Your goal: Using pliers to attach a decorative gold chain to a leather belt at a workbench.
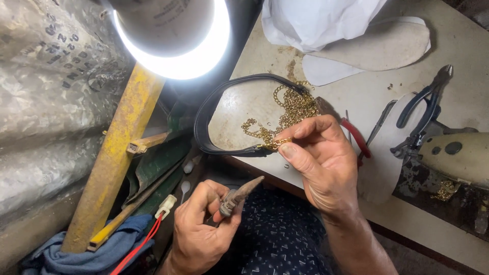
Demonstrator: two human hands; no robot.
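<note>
Gold chain (291,113) is lying heaped on the worktable (458,46) inside a dark strap loop (205,116); we are pinching its end link with our right hand (318,158). Our left hand (201,229) is gripping worn pliers (238,196). Lamp (173,30) is glaring overhead, grey-lettered silvery sheeting (46,76) is hanging left, and insoles (382,48) are lying beyond.

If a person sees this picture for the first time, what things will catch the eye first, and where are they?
The bright round lamp at the top left dominates the view. In the middle, the right hand pinches a gold chain that lies heaped on the table, joined to a dark strap looping over the table's edge. Lower down, the left hand grips worn pliers, tips pointing up toward the chain.
</note>
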